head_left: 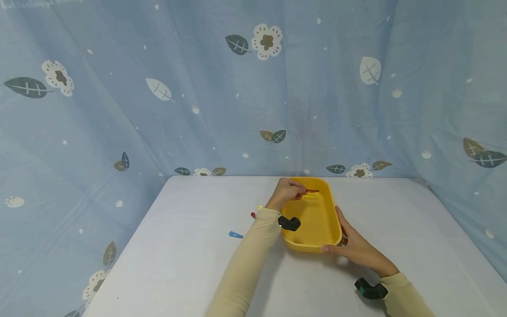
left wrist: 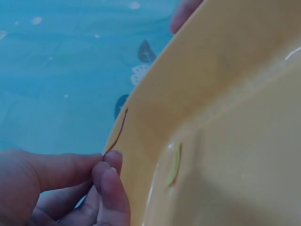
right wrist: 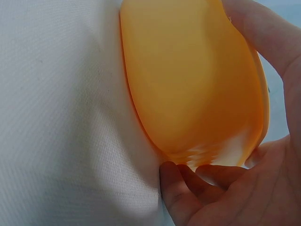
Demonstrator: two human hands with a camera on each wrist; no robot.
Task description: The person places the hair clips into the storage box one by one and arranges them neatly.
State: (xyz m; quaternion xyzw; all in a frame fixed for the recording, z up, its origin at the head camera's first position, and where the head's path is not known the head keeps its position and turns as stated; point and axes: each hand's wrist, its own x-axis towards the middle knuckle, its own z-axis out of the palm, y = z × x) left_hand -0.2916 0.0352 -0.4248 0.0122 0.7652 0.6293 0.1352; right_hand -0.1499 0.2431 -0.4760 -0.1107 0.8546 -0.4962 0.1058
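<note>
My left hand (head_left: 288, 193) pinches a thin, dark red hair clip (head_left: 313, 191) between thumb and fingertips, over the far end of a yellow tray (head_left: 317, 226). In the left wrist view the red clip's narrow tip points up, close to the tray wall. A yellow hair clip (left wrist: 174, 165) lies on the tray floor beside that wall. My right hand (head_left: 358, 246) grips the tray's near right corner, with the thumb at the near rim and the fingers along the right side. In the right wrist view fingertips (right wrist: 171, 176) reach low beneath the tray's outer wall.
On the white table (head_left: 190, 264), left of the tray, lies a blue hair clip (head_left: 236, 234). A small red piece (head_left: 253, 215) and a small yellow piece (head_left: 260, 207) sit by the left sleeve, partly hidden. A patterned blue curtain (head_left: 214, 88) hangs behind the table.
</note>
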